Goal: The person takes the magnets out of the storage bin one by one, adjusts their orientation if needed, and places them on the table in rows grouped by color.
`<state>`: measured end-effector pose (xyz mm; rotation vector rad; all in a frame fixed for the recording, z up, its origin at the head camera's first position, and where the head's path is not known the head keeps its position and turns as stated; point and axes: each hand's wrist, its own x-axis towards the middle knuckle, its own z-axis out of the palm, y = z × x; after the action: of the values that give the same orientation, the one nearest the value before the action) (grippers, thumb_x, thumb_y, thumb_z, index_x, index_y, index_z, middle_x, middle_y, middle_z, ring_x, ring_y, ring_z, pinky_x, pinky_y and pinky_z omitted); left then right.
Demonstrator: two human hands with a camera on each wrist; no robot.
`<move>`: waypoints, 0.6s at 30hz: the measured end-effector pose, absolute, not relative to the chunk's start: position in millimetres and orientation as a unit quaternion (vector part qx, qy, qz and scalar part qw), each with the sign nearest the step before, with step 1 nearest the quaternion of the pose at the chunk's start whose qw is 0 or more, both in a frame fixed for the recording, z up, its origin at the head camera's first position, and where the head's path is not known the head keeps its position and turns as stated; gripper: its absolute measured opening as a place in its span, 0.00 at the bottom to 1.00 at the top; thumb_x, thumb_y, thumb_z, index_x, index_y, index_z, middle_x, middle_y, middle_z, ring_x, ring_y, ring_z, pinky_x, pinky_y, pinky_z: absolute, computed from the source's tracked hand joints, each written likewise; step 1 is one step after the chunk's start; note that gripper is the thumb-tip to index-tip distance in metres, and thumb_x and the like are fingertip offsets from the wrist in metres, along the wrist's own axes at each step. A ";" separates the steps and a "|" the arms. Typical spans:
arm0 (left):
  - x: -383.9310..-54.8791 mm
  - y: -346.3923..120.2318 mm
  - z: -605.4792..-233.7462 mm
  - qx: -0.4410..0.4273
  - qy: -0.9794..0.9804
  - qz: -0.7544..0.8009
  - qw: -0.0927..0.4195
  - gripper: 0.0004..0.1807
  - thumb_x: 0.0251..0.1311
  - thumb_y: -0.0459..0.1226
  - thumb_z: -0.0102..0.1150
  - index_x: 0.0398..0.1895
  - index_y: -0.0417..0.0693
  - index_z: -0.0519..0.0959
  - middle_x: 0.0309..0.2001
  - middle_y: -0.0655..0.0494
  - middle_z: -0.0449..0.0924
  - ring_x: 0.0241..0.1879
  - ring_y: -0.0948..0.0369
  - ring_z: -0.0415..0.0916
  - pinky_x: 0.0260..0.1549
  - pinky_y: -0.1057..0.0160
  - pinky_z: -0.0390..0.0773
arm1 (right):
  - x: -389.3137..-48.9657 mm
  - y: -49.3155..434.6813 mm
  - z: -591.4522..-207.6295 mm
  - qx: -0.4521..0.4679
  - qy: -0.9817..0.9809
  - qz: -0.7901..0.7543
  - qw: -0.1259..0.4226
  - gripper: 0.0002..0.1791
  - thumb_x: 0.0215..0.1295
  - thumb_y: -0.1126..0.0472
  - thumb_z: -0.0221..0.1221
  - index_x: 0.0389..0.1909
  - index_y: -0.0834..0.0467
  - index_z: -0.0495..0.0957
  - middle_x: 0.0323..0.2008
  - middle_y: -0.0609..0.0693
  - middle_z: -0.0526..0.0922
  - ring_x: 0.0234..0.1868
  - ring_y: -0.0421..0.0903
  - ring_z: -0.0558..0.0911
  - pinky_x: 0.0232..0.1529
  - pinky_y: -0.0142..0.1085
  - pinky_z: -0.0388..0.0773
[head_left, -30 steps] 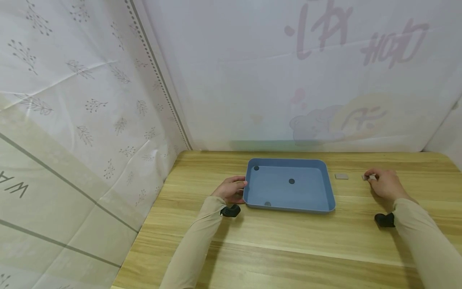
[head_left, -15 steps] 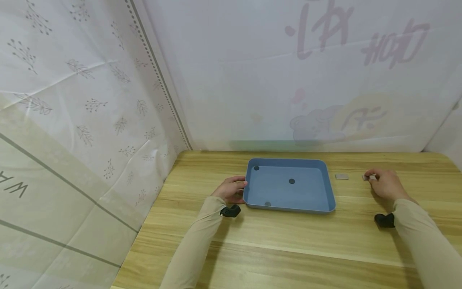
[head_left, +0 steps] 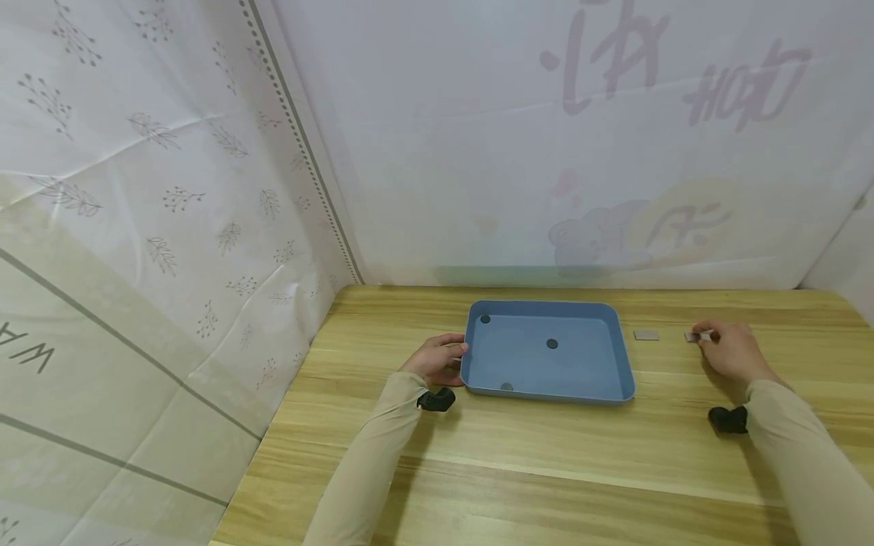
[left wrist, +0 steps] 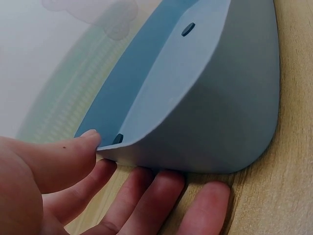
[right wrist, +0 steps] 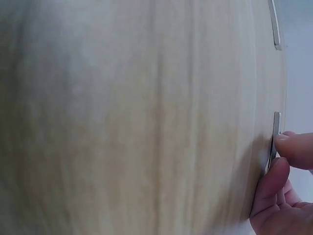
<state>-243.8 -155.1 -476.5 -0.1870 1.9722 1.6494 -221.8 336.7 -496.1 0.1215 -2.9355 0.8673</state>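
Note:
A shallow blue tray (head_left: pixel 587 360) lies on the table, with dark round discs (head_left: pixel 551 343) scattered on its floor. My left hand (head_left: pixel 435 360) is at its left side. In the left wrist view the thumb rests on the rim while the fingers lie low against the outer wall (left wrist: pixel 230 107). Right of the tray, my right hand (head_left: pixel 732 350) pinches a small flat grey rectangular piece (head_left: pixel 690 337) at the tabletop, partly covered by the fingers. A similar grey rectangle (head_left: pixel 646 334) lies between that hand and the tray; its edge also shows in the right wrist view.
The wood-grain table (head_left: pixel 519 470) carries everything and ends at a pale printed curtain (head_left: pixel 464 189) behind. Another patterned curtain (head_left: pixel 177 250) hangs along the left side. Black wrist devices (head_left: pixel 437 399) are worn at both cuffs.

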 end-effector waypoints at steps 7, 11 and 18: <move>-244.2 -155.2 -476.7 -0.075 0.727 0.622 0.281 0.23 0.63 0.41 0.49 0.62 0.52 0.64 0.45 0.45 0.76 0.36 0.56 0.77 0.29 0.56 0.79 | -220.5 338.0 -493.9 -0.013 -0.943 0.333 -0.003 0.24 0.68 0.56 0.41 0.54 0.73 0.64 0.48 0.75 0.67 0.46 0.68 0.68 0.39 0.54 0.67; -244.5 -155.2 -477.6 -0.074 0.723 0.627 0.281 0.23 0.63 0.41 0.49 0.62 0.51 0.64 0.44 0.44 0.77 0.35 0.56 0.77 0.29 0.56 0.78 | -220.3 333.7 -492.8 -0.033 -0.933 0.358 -0.012 0.30 0.69 0.49 0.38 0.57 0.72 0.61 0.52 0.74 0.64 0.50 0.68 0.65 0.42 0.55 0.65; -243.8 -155.2 -476.4 -0.075 0.723 0.626 0.282 0.24 0.63 0.41 0.48 0.63 0.51 0.63 0.45 0.43 0.76 0.36 0.55 0.77 0.28 0.56 0.78 | -224.0 318.6 -480.5 -0.026 -0.922 0.386 0.006 0.33 0.68 0.44 0.36 0.61 0.69 0.58 0.56 0.72 0.60 0.52 0.67 0.63 0.40 0.54 0.67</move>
<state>-243.8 -155.2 -476.4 -0.1998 1.9381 1.6764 -224.0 318.6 -480.5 -0.0803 -2.8858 1.2063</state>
